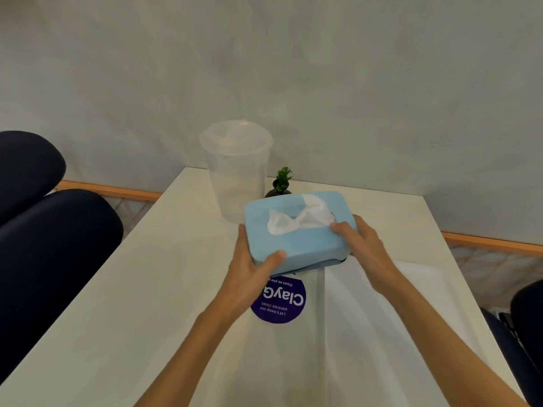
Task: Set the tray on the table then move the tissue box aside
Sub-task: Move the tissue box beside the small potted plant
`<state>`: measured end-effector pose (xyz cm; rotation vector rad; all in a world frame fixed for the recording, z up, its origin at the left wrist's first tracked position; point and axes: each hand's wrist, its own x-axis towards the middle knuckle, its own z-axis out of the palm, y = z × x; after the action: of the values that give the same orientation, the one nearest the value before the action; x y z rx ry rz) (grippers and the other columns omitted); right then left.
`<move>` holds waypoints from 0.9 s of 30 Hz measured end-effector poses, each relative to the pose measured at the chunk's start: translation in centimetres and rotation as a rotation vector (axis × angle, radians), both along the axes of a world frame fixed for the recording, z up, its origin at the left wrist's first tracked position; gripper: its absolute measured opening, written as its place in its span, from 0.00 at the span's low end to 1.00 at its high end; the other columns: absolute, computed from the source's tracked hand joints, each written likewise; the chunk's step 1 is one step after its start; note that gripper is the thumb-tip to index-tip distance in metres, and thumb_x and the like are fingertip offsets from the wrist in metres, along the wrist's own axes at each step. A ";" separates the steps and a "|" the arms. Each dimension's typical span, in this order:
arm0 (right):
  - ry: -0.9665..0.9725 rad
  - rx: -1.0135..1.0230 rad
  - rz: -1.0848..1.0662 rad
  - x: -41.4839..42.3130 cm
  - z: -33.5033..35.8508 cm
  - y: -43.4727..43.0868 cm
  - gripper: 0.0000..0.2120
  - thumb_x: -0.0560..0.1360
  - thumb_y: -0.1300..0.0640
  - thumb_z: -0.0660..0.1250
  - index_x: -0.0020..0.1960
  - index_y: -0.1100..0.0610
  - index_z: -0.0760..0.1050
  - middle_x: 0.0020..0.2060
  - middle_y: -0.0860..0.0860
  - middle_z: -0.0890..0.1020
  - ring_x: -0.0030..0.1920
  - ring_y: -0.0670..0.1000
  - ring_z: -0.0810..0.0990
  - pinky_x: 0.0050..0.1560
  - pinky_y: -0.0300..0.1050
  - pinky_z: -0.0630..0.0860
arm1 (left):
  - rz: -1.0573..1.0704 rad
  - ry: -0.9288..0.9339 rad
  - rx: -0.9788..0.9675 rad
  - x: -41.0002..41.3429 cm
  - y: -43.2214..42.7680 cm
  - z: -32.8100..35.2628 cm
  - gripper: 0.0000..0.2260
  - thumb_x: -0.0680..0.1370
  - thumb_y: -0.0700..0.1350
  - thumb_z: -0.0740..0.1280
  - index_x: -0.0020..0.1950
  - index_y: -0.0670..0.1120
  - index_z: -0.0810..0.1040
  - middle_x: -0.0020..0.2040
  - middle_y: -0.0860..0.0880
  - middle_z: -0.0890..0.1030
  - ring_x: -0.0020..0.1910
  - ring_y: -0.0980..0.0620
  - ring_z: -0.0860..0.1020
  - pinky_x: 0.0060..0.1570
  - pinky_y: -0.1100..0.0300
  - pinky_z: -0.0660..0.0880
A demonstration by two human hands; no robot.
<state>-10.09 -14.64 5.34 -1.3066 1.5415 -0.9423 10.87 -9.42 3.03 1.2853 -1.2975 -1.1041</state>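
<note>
Now both hands, left hand (252,267) and right hand (363,245), clasp the tissue box (296,233).

Pale-blue tissue box (293,233), tissue protruding

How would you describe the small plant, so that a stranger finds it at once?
Look at the white table, at its far edge by the wall. The small plant stands there, right of the clear plastic cup and behind the blue tissue box. It alone is green, in a dark pot.
</note>
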 end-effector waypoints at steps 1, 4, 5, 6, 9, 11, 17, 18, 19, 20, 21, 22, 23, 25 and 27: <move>0.005 -0.015 -0.020 -1.1 0.4 -0.1 0.26 0.68 0.41 0.63 0.63 0.48 0.72 0.55 0.51 0.80 0.55 0.55 0.78 0.55 0.53 0.75 | -0.019 -0.008 -0.020 -0.9 -0.5 0.2 0.31 0.73 0.55 0.69 0.71 0.64 0.57 0.63 0.64 0.71 0.60 0.66 0.72 0.48 0.72 0.76; 0.026 -0.029 -0.085 -4.7 0.9 -0.5 0.26 0.66 0.39 0.64 0.62 0.47 0.72 0.55 0.50 0.80 0.56 0.55 0.78 0.60 0.57 0.75 | -0.096 0.000 -0.057 -3.9 -2.1 0.4 0.34 0.75 0.52 0.70 0.74 0.60 0.55 0.67 0.62 0.70 0.63 0.65 0.71 0.51 0.75 0.74; 0.031 -0.025 -0.109 -5.9 0.8 -0.8 0.26 0.65 0.38 0.64 0.61 0.46 0.72 0.55 0.51 0.80 0.56 0.55 0.78 0.60 0.58 0.75 | -0.126 0.004 -0.058 -5.0 -2.8 0.3 0.35 0.74 0.53 0.70 0.75 0.60 0.54 0.67 0.61 0.70 0.64 0.64 0.71 0.54 0.72 0.74; 0.032 -0.020 -0.131 -7.1 0.7 -1.1 0.27 0.65 0.38 0.64 0.61 0.46 0.73 0.56 0.51 0.80 0.57 0.56 0.78 0.61 0.59 0.74 | -0.152 0.006 -0.057 -6.0 -3.5 0.2 0.36 0.73 0.54 0.71 0.75 0.60 0.54 0.68 0.60 0.70 0.65 0.63 0.71 0.58 0.68 0.74; 0.018 0.010 -0.203 -10.4 0.0 -2.4 0.28 0.63 0.37 0.66 0.60 0.47 0.74 0.56 0.52 0.80 0.58 0.58 0.77 0.62 0.62 0.74 | -0.209 -0.007 -0.032 -8.9 -6.2 -0.2 0.35 0.72 0.54 0.72 0.74 0.58 0.57 0.67 0.57 0.71 0.64 0.59 0.72 0.58 0.63 0.74; -0.001 0.032 -0.244 -12.1 -0.5 -3.5 0.27 0.63 0.37 0.66 0.59 0.46 0.74 0.56 0.52 0.79 0.58 0.57 0.77 0.63 0.62 0.74 | -0.240 -0.020 -0.008 -10.5 -8.2 -0.5 0.34 0.71 0.54 0.72 0.72 0.56 0.59 0.65 0.56 0.72 0.63 0.59 0.73 0.57 0.62 0.74; -0.036 0.084 -0.322 -15.7 -2.4 -7.7 0.23 0.63 0.39 0.66 0.54 0.48 0.72 0.57 0.55 0.78 0.59 0.59 0.76 0.62 0.62 0.74 | -0.325 -0.048 0.101 -14.5 -14.3 -1.7 0.33 0.72 0.54 0.73 0.72 0.53 0.59 0.65 0.54 0.72 0.61 0.53 0.73 0.48 0.67 0.73; -0.040 0.092 -0.330 -16.2 -2.9 -8.5 0.25 0.64 0.39 0.66 0.56 0.49 0.71 0.57 0.55 0.77 0.59 0.59 0.76 0.62 0.62 0.74 | -0.325 -0.055 0.116 -15.0 -15.4 -2.0 0.35 0.71 0.55 0.73 0.72 0.53 0.59 0.65 0.54 0.72 0.61 0.53 0.73 0.48 0.67 0.73; -0.041 0.102 -0.335 -16.6 -3.4 -9.3 0.27 0.63 0.38 0.66 0.58 0.49 0.71 0.57 0.55 0.77 0.59 0.59 0.75 0.62 0.62 0.74 | -0.328 -0.066 0.124 -15.5 -16.4 -2.3 0.36 0.69 0.56 0.75 0.72 0.53 0.59 0.65 0.54 0.71 0.62 0.52 0.73 0.51 0.65 0.73; -0.045 0.111 -0.339 -17.0 -3.8 -10.1 0.29 0.62 0.38 0.66 0.59 0.50 0.71 0.58 0.55 0.77 0.59 0.59 0.75 0.62 0.62 0.74 | -0.333 -0.080 0.128 -16.0 -17.5 -2.8 0.37 0.68 0.56 0.76 0.71 0.54 0.60 0.65 0.55 0.71 0.63 0.51 0.73 0.54 0.62 0.74; -0.050 0.121 -0.343 -17.4 -4.2 -10.8 0.31 0.62 0.37 0.65 0.61 0.51 0.71 0.58 0.55 0.77 0.59 0.59 0.75 0.62 0.62 0.74 | -0.346 -0.094 0.125 -16.4 -18.5 -3.1 0.37 0.67 0.54 0.77 0.70 0.55 0.61 0.65 0.55 0.71 0.63 0.52 0.72 0.56 0.60 0.74; -0.056 0.126 -0.344 -17.7 -4.7 -11.6 0.31 0.62 0.38 0.65 0.62 0.51 0.70 0.58 0.56 0.77 0.59 0.60 0.75 0.62 0.62 0.74 | -0.361 -0.103 0.118 -16.7 -19.5 -3.6 0.37 0.67 0.52 0.78 0.70 0.55 0.62 0.65 0.55 0.71 0.63 0.52 0.72 0.58 0.59 0.74; -0.063 0.128 -0.341 -18.0 -5.0 -12.3 0.31 0.64 0.38 0.65 0.62 0.52 0.70 0.59 0.56 0.77 0.59 0.60 0.75 0.62 0.62 0.74 | -0.371 -0.120 0.112 -17.1 -20.4 -4.0 0.37 0.66 0.52 0.79 0.69 0.56 0.62 0.66 0.55 0.71 0.63 0.52 0.72 0.60 0.57 0.75; -0.069 0.131 -0.335 -18.4 -5.6 -13.7 0.28 0.67 0.41 0.65 0.63 0.53 0.69 0.59 0.57 0.76 0.59 0.60 0.75 0.62 0.62 0.74 | -0.382 -0.148 0.116 -17.5 -21.9 -4.8 0.41 0.63 0.53 0.80 0.70 0.56 0.62 0.68 0.54 0.71 0.65 0.52 0.72 0.63 0.52 0.75; -0.065 0.130 -0.340 -18.7 -6.2 -14.9 0.25 0.69 0.42 0.64 0.61 0.54 0.70 0.58 0.57 0.76 0.58 0.60 0.75 0.62 0.62 0.74 | -0.383 -0.166 0.117 -17.8 -23.3 -5.5 0.42 0.63 0.52 0.81 0.71 0.56 0.62 0.68 0.54 0.72 0.65 0.52 0.73 0.64 0.52 0.74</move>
<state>-28.75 -29.55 -0.83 -0.9299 1.7757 -1.0629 -6.91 -32.72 -2.52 1.2657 -1.6729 -1.3776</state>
